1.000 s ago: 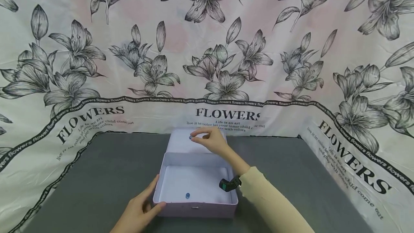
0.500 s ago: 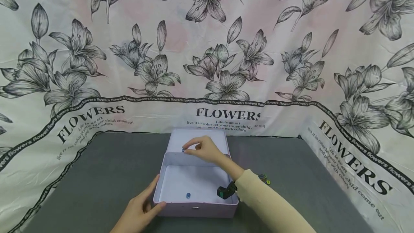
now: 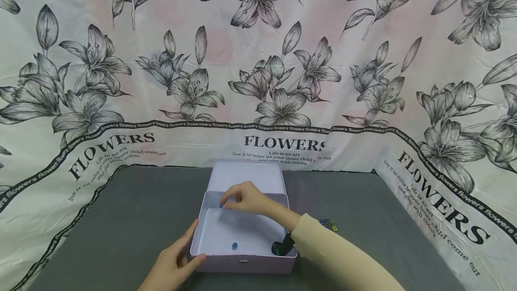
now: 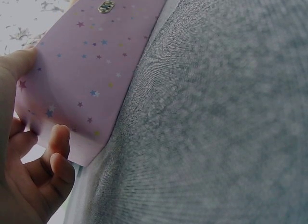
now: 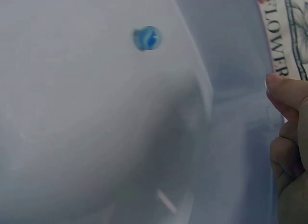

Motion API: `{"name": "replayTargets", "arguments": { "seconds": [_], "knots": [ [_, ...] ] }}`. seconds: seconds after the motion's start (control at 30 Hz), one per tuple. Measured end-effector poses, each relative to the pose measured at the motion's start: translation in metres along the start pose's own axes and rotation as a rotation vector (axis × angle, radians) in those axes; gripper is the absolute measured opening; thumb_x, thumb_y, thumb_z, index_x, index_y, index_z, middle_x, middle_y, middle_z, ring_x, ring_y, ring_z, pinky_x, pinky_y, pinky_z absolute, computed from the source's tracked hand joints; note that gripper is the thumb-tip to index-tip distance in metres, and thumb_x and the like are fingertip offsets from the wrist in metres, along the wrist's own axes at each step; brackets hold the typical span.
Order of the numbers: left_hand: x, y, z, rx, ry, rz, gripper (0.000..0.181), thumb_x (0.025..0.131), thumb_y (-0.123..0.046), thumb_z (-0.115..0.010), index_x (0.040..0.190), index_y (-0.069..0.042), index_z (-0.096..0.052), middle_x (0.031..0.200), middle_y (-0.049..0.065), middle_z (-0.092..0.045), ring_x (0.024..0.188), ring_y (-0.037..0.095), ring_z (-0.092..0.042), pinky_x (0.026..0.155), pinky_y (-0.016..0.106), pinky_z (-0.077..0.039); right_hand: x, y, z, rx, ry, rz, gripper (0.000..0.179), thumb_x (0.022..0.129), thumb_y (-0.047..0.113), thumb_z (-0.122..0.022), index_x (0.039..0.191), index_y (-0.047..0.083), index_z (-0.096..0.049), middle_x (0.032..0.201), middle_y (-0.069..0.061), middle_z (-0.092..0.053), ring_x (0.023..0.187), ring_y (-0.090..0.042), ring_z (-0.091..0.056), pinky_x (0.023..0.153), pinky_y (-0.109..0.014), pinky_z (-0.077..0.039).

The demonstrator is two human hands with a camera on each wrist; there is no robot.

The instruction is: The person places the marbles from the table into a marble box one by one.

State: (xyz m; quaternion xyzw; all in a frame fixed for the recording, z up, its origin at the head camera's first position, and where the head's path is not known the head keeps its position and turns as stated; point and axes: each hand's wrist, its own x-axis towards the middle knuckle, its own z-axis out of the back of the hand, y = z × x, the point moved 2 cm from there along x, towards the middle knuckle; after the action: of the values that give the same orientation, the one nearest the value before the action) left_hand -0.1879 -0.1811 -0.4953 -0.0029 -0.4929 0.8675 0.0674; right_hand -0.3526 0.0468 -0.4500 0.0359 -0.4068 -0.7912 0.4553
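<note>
From my distant seat I am facing a floral cloth backdrop (image 3: 282, 71) that is rising beyond a grey table (image 3: 153, 201). At the near middle, a lilac, star-printed box (image 3: 226, 265) is standing, its hinged lid (image 3: 246, 175) lying back on the far side. A cream sleeve (image 3: 339, 255) is crossing in from the right.

The hands are working well apart. The left hand (image 3: 171, 257) is gripping the box's near left corner, thumb at the near rim, and I am counting on that to steady the walls. The right hand (image 3: 248, 199) is hovering over the interior's far left part, thumb and forefinger pinching. A black wrist camera (image 3: 282, 247) is showing over the near right corner, so I am minding its room beside the right wall.

To the box's right, a cluster of coloured glassy pieces (image 3: 330, 225) is lying beside the sleeve. One blue swirled marble (image 5: 150, 38) is resting on the box floor, near and left. Smallest, a blue piece (image 3: 221, 205) is sitting between the right fingertips; I am not making out its shape. I am favouring a light pinch and a low height, since anything round is likely to roll.
</note>
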Motion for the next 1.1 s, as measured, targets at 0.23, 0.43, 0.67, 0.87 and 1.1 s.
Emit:
{"name": "replayTargets", "arguments": {
  "seconds": [0.23,0.43,0.67,0.87,1.1],
  "knots": [
    [0.0,0.002,0.0,0.019,0.014,-0.001,0.085,0.095,-0.034,-0.082,0.167,-0.02,-0.038,0.068,-0.005,-0.046,0.051,0.003,-0.039,0.049,0.022,-0.038,-0.006,-0.008,-0.016,-0.096,0.141,-0.078,0.01,0.095,0.008,-0.08,0.104,0.009,-0.084,0.103,-0.001,-0.08,0.053,0.001,-0.038,0.054,-0.016,-0.035],
    [0.0,0.002,0.0,0.022,0.007,0.006,0.086,0.094,-0.035,-0.083,0.166,-0.021,-0.039,0.071,-0.004,-0.047,0.05,0.003,-0.039,0.049,0.022,-0.038,-0.01,-0.012,-0.021,-0.174,0.183,-0.174,0.011,0.093,0.01,-0.083,0.103,0.01,-0.084,0.103,0.002,-0.08,0.068,0.003,-0.053,0.066,-0.015,-0.046],
    [-0.001,0.004,0.0,0.016,0.0,-0.026,0.086,0.094,-0.036,-0.083,0.166,-0.02,-0.039,0.067,-0.006,-0.046,0.05,0.002,-0.039,0.049,0.022,-0.039,-0.007,-0.001,-0.012,-0.102,0.142,-0.134,0.015,0.093,0.008,-0.083,0.108,0.005,-0.083,0.107,-0.004,-0.08,0.042,0.002,-0.033,0.048,-0.017,-0.033],
    [0.0,0.005,-0.001,0.009,0.0,-0.018,0.085,0.094,-0.034,-0.083,0.166,-0.019,-0.04,0.074,-0.003,-0.047,0.05,0.003,-0.039,0.049,0.022,-0.039,-0.005,0.013,0.012,-0.003,0.097,-0.11,0.018,0.094,0.009,-0.082,0.11,0.001,-0.081,0.112,-0.009,-0.079,0.044,0.001,-0.027,0.048,-0.018,-0.03],
    [0.0,0.004,0.0,0.004,-0.013,-0.024,0.086,0.093,-0.034,-0.084,0.165,-0.019,-0.041,0.075,-0.003,-0.047,0.051,0.002,-0.037,0.05,0.022,-0.038,-0.017,0.024,0.064,0.053,-0.043,-0.19,0.021,0.096,0.012,-0.08,0.116,0.003,-0.081,0.117,-0.009,-0.077,0.049,-0.005,-0.03,0.052,-0.022,-0.034]
  ]
}}
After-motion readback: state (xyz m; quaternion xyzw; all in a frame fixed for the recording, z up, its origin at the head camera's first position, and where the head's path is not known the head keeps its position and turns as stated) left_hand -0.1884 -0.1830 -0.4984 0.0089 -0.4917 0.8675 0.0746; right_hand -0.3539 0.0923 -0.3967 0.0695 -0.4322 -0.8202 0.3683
